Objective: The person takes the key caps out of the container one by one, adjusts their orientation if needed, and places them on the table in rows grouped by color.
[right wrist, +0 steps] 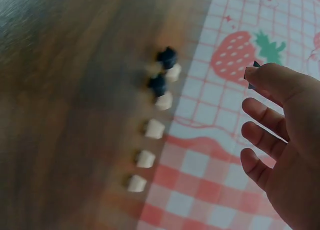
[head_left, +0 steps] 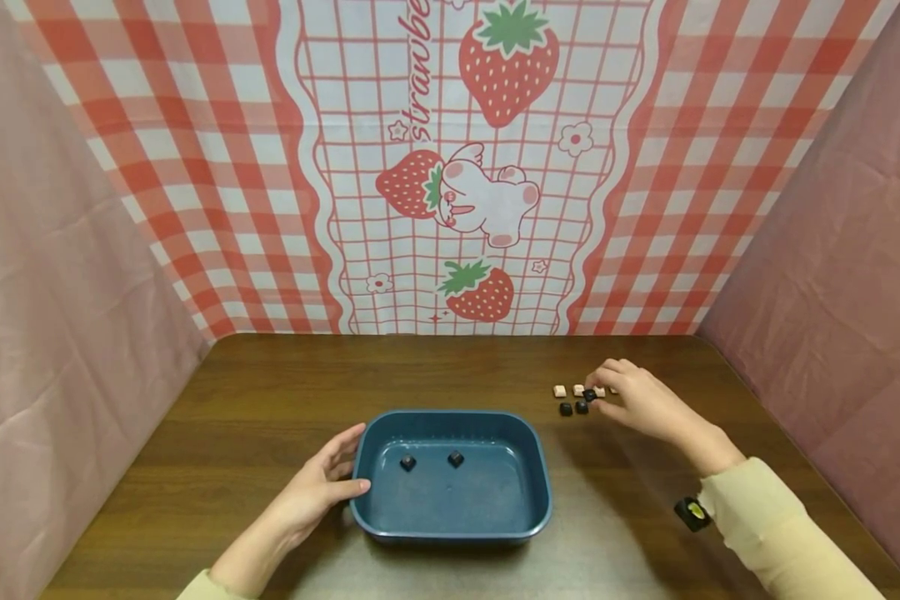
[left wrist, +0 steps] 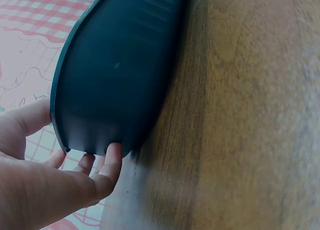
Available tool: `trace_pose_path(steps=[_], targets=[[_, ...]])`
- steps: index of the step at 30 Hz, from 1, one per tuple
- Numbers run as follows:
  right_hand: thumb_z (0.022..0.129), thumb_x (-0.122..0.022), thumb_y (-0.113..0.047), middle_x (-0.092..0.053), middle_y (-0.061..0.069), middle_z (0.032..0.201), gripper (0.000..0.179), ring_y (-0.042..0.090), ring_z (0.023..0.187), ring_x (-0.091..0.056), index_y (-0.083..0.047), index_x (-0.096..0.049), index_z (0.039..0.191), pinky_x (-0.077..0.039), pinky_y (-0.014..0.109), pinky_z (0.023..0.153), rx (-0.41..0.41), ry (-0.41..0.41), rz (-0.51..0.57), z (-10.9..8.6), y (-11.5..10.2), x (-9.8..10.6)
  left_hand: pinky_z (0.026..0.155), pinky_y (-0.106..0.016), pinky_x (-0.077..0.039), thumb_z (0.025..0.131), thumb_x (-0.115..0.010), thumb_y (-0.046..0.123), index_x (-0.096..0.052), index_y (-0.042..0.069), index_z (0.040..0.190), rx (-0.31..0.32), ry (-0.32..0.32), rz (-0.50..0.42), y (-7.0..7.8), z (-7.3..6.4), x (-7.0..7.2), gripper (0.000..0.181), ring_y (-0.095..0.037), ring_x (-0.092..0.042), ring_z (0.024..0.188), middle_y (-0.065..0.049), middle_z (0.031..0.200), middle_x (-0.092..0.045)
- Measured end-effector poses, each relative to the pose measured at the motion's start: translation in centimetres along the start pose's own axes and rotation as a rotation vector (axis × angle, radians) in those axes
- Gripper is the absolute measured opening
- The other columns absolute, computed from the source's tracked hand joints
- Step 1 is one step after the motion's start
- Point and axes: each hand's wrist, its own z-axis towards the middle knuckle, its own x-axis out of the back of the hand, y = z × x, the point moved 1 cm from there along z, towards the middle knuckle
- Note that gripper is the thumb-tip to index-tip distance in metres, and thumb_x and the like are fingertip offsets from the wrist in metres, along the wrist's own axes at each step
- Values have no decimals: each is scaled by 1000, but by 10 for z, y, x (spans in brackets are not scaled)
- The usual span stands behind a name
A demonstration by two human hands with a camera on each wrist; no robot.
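Head view shows the right hand [head_left: 640, 402] pinching a black keycap [head_left: 589, 395] close to the cream keycaps [head_left: 560, 391], while the left hand [head_left: 317, 486] grips the left rim of the blue bin [head_left: 450, 507], thumb over the edge. In my judgement, the pinch should be light but firm, clear of the cream ones, and the left hand should steady the bin without tilting.

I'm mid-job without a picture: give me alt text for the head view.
A person's right hand pinches a small black piece near cream pieces and two more black pieces on a wooden table. The left hand grips the left side of a blue tub containing two black pieces. Behind is a strawberry-print backdrop.
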Motion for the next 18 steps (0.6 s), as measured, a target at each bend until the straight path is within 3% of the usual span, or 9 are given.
trace_pose_path(steps=[18], targets=[[78,-75,-12,-61,6,92,22,24,86,-57,-7,-67,98,-47,44,71,-228,-122,16,-22,39,-38,90,-32,-45,83,-64,-4,-26,6,147,5,1,0,0,0,1,76,-38,-42,124,-25,145,-32]])
